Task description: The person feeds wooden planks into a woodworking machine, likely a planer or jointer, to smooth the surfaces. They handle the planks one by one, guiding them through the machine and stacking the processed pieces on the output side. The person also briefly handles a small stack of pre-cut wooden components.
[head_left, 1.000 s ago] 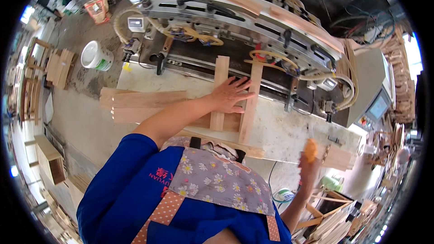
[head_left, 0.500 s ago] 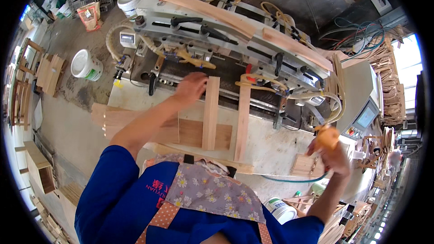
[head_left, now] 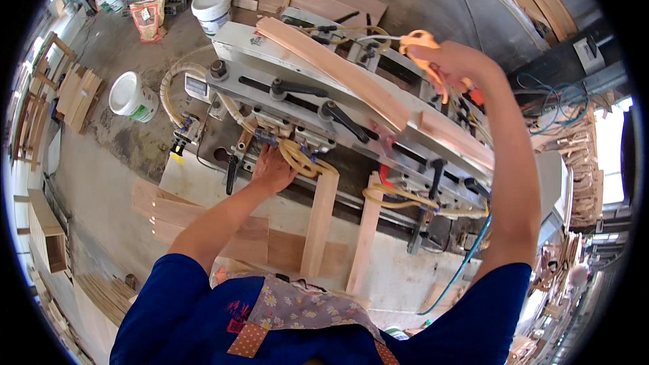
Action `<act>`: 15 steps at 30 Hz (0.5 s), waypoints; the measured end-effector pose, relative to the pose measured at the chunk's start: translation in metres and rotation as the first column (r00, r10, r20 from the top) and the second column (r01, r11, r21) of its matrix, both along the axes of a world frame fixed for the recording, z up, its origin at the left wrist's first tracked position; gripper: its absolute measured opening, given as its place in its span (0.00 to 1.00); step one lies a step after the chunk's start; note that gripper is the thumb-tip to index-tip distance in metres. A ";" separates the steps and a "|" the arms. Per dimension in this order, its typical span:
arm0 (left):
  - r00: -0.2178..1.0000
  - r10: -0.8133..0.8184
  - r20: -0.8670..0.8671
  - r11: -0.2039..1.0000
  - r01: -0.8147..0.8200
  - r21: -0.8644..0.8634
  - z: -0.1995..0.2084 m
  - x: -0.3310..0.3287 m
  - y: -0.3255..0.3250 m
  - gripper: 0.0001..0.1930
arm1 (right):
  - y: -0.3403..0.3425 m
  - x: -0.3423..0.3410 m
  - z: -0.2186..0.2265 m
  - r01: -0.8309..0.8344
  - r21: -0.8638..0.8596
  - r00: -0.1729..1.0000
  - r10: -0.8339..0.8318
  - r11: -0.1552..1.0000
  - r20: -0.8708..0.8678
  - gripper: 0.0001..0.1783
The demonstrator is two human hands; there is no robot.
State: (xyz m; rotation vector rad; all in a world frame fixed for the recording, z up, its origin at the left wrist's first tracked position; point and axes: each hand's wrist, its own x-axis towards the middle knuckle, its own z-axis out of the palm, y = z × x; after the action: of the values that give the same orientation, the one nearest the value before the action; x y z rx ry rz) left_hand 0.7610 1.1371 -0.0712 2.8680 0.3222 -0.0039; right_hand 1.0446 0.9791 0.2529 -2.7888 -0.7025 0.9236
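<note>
My right hand (head_left: 449, 64) is raised over the back of the machine, wrapped round an orange air blow gun (head_left: 420, 46) with a pale thin nozzle pointing left. My left hand (head_left: 272, 170) lies on the machine's dark bed, fingers stretched forward beside the coiled yellowish air hoses (head_left: 297, 159); it appears to hold nothing. To its right, a wooden strip (head_left: 319, 226) rests with its far end at the machine. A second strip (head_left: 365, 233) lies roughly parallel, farther right. On top of the machine sit a long wooden piece (head_left: 331, 71) and a shorter wooden piece (head_left: 456, 138).
Black clamp levers (head_left: 345, 122) stick up along the machine's metal rail. A teal hose (head_left: 463, 263) hangs beside my right arm. Flat boards (head_left: 236, 236) lie on the pale table at left. White buckets (head_left: 132, 96) stand on the floor, with stacked wood beyond.
My right hand has swung from the lower right up over the machine, carrying the blow gun. My left hand has shifted slightly left, off the wooden strip's end. The view has tilted.
</note>
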 end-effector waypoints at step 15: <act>0.948 0.095 -0.304 0.995 -0.104 -0.012 0.015 0.000 0.003 0.35 | -0.042 0.042 -0.036 -0.016 -0.435 0.998 0.038 0.900 0.041 0.34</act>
State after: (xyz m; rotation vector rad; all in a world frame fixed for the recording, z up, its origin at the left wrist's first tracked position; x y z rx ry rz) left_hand 0.7615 1.1400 -0.0563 2.8159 0.5204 -0.4301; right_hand 1.0867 0.9370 0.2165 -3.2032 -0.6035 1.1460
